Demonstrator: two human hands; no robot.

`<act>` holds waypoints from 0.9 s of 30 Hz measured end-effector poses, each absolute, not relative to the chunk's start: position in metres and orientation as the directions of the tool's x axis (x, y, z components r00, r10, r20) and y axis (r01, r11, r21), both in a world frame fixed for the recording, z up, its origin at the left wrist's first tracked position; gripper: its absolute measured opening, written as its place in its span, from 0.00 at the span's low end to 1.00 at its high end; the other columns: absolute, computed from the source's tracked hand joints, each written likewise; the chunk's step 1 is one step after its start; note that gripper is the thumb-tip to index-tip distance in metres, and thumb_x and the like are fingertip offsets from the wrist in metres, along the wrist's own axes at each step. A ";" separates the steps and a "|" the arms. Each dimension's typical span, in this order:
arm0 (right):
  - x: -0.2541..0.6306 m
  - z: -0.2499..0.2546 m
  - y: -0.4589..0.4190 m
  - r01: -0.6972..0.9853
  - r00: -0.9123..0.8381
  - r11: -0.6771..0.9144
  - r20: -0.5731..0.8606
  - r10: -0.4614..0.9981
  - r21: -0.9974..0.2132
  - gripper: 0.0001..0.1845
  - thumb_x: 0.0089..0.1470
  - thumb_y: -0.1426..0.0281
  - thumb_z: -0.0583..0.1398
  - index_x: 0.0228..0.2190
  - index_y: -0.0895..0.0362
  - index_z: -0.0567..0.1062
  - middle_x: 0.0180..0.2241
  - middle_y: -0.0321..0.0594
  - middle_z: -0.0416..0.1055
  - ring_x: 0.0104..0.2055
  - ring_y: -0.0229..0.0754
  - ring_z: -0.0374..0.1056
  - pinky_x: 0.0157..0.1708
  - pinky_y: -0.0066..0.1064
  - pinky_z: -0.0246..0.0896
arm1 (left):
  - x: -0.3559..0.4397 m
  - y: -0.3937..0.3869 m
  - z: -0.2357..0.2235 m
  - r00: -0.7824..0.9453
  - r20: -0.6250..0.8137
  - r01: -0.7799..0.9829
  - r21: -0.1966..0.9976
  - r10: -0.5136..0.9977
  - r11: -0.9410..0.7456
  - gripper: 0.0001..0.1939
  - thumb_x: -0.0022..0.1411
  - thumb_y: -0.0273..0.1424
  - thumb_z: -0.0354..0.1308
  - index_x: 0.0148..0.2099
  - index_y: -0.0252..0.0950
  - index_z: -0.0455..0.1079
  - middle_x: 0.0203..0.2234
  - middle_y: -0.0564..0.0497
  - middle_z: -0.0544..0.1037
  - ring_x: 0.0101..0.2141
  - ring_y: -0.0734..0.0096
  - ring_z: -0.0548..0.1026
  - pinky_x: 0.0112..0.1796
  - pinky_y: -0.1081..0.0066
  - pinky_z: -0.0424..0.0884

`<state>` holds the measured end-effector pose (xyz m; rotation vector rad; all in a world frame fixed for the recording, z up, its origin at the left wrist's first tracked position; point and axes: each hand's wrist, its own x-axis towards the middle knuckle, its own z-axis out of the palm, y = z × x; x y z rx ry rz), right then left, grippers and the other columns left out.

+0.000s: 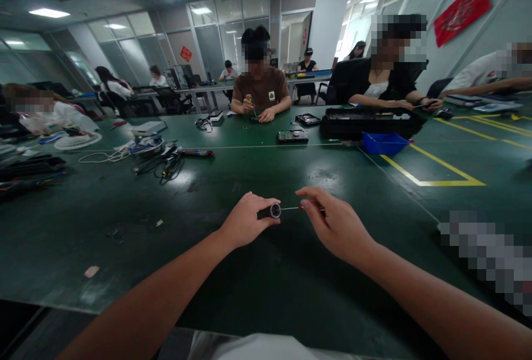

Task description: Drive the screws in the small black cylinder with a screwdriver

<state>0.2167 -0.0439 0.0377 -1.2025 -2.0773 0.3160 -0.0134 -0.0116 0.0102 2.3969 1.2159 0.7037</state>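
Observation:
Over the green table, my left hand (246, 218) is closed on a small black cylinder (275, 210) with a pale ring round its end, pinched between thumb and fingers. My right hand (332, 220) grips the red handle of a screwdriver (291, 208); most of the handle is hidden in the fingers. Its thin metal shaft points left, and the tip meets or lies just beside the cylinder's right side. Whether it sits in a screw is too small to tell.
Ahead lie a green circuit board unit (292, 137), a blue bin (384, 143) and a long black casing (369, 123). Cables (166, 162) and another screwdriver (196, 153) lie on the left. A person (261, 87) works opposite. Yellow tape (453, 183) marks the table's right side.

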 end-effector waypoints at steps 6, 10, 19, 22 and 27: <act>0.217 0.039 -0.046 0.620 -0.365 0.602 0.494 0.789 -0.504 0.15 0.64 0.69 0.52 0.51 0.55 0.69 0.37 0.44 0.74 0.37 0.46 0.71 0.37 0.38 0.65 | -0.013 -0.012 0.011 0.503 0.271 0.640 0.522 0.821 -0.564 0.20 0.61 0.37 0.64 0.55 0.43 0.72 0.47 0.51 0.79 0.48 0.61 0.74 0.58 0.54 0.58; 0.218 0.042 -0.045 0.671 -0.311 0.523 0.442 0.842 -0.526 0.14 0.66 0.64 0.50 0.47 0.54 0.71 0.30 0.39 0.74 0.28 0.43 0.70 0.29 0.35 0.61 | -0.011 -0.013 0.010 0.513 0.268 0.642 0.510 0.815 -0.572 0.20 0.61 0.37 0.65 0.55 0.44 0.71 0.47 0.52 0.79 0.48 0.61 0.74 0.58 0.54 0.58; 0.218 0.040 -0.047 0.601 -0.337 0.562 0.457 0.823 -0.568 0.18 0.64 0.68 0.52 0.55 0.54 0.65 0.32 0.40 0.73 0.32 0.44 0.70 0.32 0.36 0.64 | -0.013 -0.010 0.007 0.504 0.264 0.656 0.502 0.822 -0.564 0.21 0.61 0.38 0.65 0.56 0.44 0.71 0.48 0.50 0.79 0.49 0.59 0.73 0.60 0.52 0.56; 0.218 0.041 -0.046 0.626 -0.312 0.519 0.423 0.851 -0.583 0.16 0.65 0.65 0.52 0.52 0.54 0.67 0.31 0.39 0.74 0.31 0.44 0.70 0.31 0.35 0.62 | -0.013 -0.012 0.008 0.503 0.260 0.657 0.505 0.825 -0.559 0.21 0.61 0.38 0.64 0.56 0.45 0.71 0.48 0.52 0.79 0.50 0.60 0.73 0.60 0.51 0.55; 0.217 0.041 -0.044 0.646 -0.275 0.467 0.387 0.880 -0.604 0.16 0.67 0.62 0.49 0.50 0.54 0.68 0.27 0.36 0.73 0.22 0.40 0.65 0.24 0.33 0.57 | -0.012 -0.013 0.011 0.502 0.259 0.649 0.517 0.825 -0.558 0.20 0.62 0.38 0.64 0.56 0.45 0.71 0.48 0.52 0.79 0.49 0.60 0.74 0.60 0.51 0.55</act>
